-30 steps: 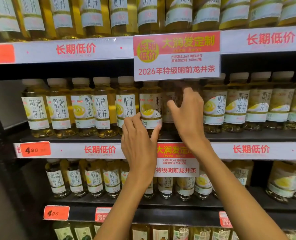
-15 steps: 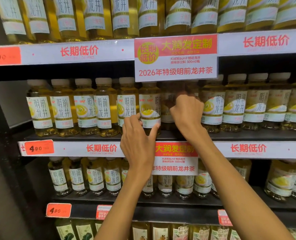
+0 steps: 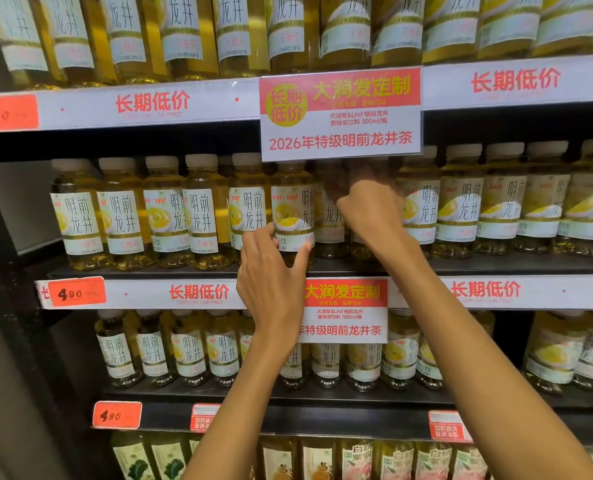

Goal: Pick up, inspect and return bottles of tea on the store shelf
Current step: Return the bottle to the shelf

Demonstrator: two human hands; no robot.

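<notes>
**Two hands on tea bottles, middle shelf**

The left hand (image 3: pixel 270 285) holds the lower part of a front-row tea bottle (image 3: pixel 292 216), thumb on its right side and fingers on its left, wrapped partway round. The right hand (image 3: pixel 371 209) reaches further in beside it, fingers curled on a second bottle (image 3: pixel 331 216) under the hanging sign (image 3: pixel 340 114); how firm that grip is cannot be told. Both bottles stand upright on the middle shelf (image 3: pixel 495 266), touching their neighbours.

The bottles are clear, round plastic with pale caps and smooth paper labels. Judged full, moderately heavy, slightly yielding and slick. Best held at the labelled waist.
</notes>
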